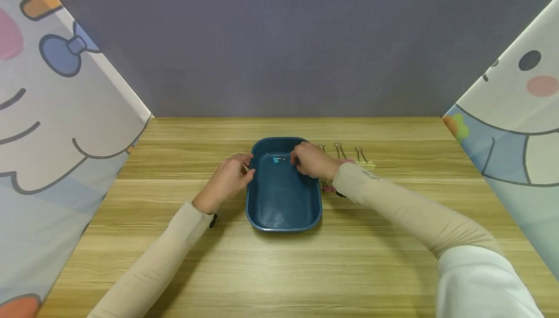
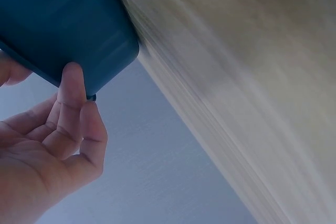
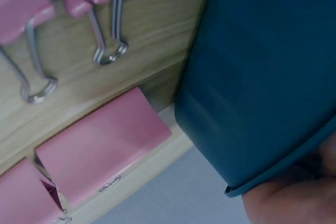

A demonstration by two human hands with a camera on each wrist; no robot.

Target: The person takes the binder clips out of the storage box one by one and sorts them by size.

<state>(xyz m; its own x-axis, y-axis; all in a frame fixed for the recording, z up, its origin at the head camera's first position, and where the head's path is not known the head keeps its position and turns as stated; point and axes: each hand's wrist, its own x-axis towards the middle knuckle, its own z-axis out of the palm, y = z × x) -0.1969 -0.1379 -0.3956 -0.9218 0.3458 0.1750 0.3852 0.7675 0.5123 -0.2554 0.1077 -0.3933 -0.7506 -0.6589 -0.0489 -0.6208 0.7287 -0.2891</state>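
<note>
Head view: teal clip (image 1: 276, 159) inside blue tray (image 1: 283, 223)

Glossy plastic tray (image 1: 284, 211) — wood-grain table (image 1: 279, 269)

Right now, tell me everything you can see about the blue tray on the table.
The blue tray is a dark teal, rounded-rectangle basin that looks like smooth plastic, with a raised rim and shallow walls. It sits flat and upright on the wooden table, lengthwise away from the person. The left hand touches its left rim with straight fingers; the right hand reaches over its far right corner. A small teal binder clip lies inside near the far end.
</note>
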